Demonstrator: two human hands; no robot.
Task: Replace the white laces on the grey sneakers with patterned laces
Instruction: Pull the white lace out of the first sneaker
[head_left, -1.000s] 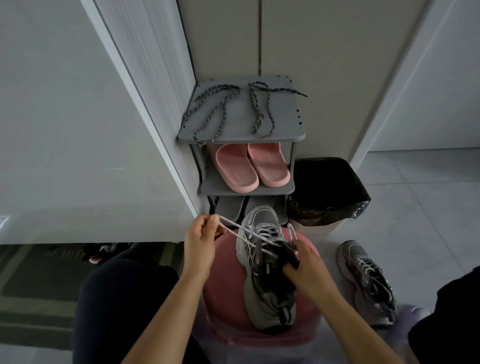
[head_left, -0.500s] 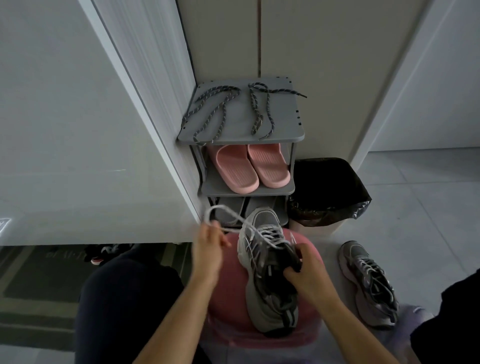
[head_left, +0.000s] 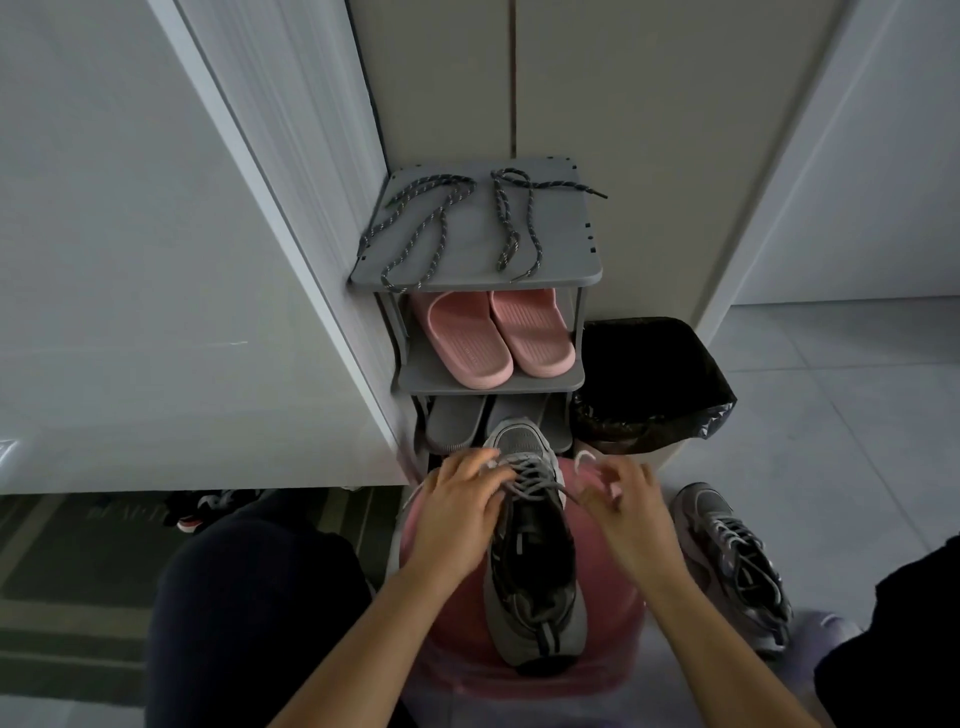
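Note:
A grey sneaker (head_left: 535, 597) lies toe-away on a pink stool (head_left: 608, 639) in front of me, its white lace (head_left: 535, 480) loosened across the upper eyelets. My left hand (head_left: 460, 501) rests on the sneaker's left side, fingers curled onto the lace crossings. To the right of the shoe, my right hand (head_left: 626, 501) pinches a loose stretch of white lace (head_left: 586, 458). The second grey sneaker (head_left: 737, 561) stands laced on the floor to the right. Two patterned laces (head_left: 415, 223) (head_left: 519, 218) lie on the top of the shoe rack.
The grey shoe rack (head_left: 566, 275) holds pink slippers (head_left: 493, 338) and grey slippers (head_left: 454, 421) below. A bin with a black bag (head_left: 649, 384) stands right of it. A white panel (head_left: 156, 260) is on the left, and my knees flank the stool.
My left hand came back from pulling the lace out to the left and now sits on the lacing. My right hand let go of the shoe's collar and took hold of the lace on the right.

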